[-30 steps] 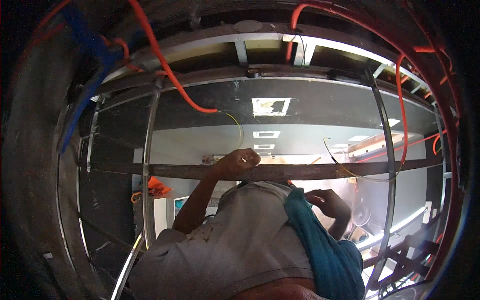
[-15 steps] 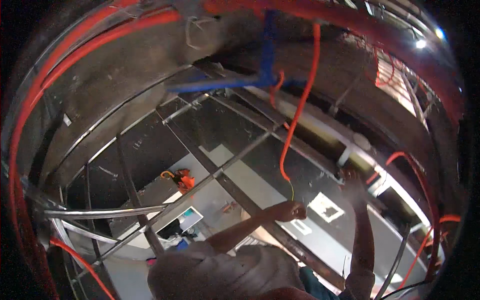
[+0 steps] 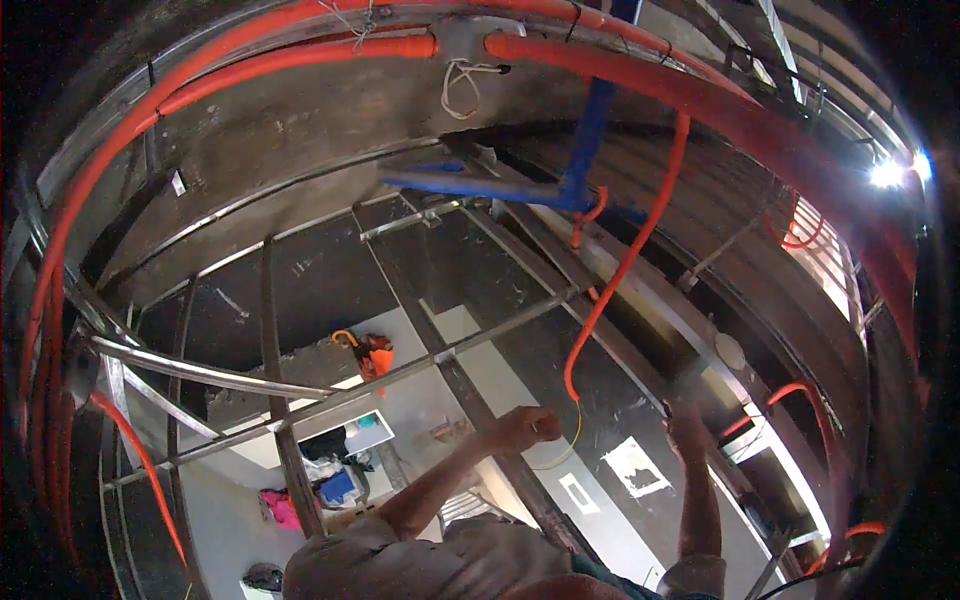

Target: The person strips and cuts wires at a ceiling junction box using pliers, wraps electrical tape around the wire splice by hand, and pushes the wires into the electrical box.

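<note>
My left hand (image 3: pixel 532 427) is raised in the middle of the view with its fingers curled closed; what they hold is hidden. Beside it, a thin yellow wire (image 3: pixel 579 432) hangs in a loop from the lower end of an orange flexible conduit (image 3: pixel 628 255) and passes below the hand toward my forearm. To the right, my right hand (image 3: pixel 686 428) reaches up to a metal framing channel (image 3: pixel 615 352), its fingers seemingly wrapped at the channel's edge, though they are dim and partly blurred.
Metal ceiling framing (image 3: pixel 445 355) crosses the space around my arms. A blue pipe (image 3: pixel 590 140) and a thick red-orange conduit (image 3: pixel 300 58) run overhead. Below lie a white box with items (image 3: pixel 385 432), an orange bag (image 3: pixel 376 360) and a pink item (image 3: pixel 280 508). Bright lamps (image 3: pixel 888 174) shine at right.
The view has shifted, so overhead conduits and blue pipe sit lower. My left hand has moved left, away from the conduit's end, and more yellow wire shows. My right hand stays by the channel.
</note>
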Tool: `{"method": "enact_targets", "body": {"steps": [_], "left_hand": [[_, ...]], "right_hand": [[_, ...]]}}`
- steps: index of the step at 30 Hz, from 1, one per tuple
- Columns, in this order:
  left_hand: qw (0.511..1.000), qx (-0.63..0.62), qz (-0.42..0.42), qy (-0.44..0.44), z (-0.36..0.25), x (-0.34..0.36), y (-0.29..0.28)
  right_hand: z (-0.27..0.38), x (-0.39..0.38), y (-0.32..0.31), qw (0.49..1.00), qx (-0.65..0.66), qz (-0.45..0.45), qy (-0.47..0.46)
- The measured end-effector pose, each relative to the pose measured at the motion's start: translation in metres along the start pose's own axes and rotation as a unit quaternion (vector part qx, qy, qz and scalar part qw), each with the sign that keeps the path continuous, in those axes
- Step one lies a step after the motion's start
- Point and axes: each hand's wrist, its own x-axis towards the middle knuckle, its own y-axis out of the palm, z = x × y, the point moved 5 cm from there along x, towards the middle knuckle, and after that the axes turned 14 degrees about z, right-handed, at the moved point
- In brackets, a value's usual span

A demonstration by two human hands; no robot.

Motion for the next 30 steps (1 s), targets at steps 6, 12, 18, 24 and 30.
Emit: {"method": "enact_targets", "body": {"steps": [6, 12, 18, 24, 30], "left_hand": [[0.997, 0.065, 0.022, -0.021, -0.029, 0.012, 0.013], [0.998, 0.044, 0.029, 0.019, -0.061, 0.046, 0.026], [0.993, -0.002, -0.064, 0.095, -0.095, 0.083, 0.047], [0.995, 0.013, -0.036, 0.087, -0.104, 0.093, 0.039], [0.986, -0.134, -0.081, 0.059, -0.078, 0.1, 0.054]], "right_hand": [[0.003, -0.005, -0.005, 0.999, 0.002, -0.018, 0.033], [0.011, -0.008, -0.042, 0.928, 0.353, -0.033, 0.116], [0.098, -0.018, -0.098, 0.875, 0.48, -0.057, -0.032], [0.132, -0.041, -0.13, 0.9, 0.409, -0.141, -0.056], [0.133, -0.061, -0.121, 0.871, 0.489, -0.055, 0.016]]}}
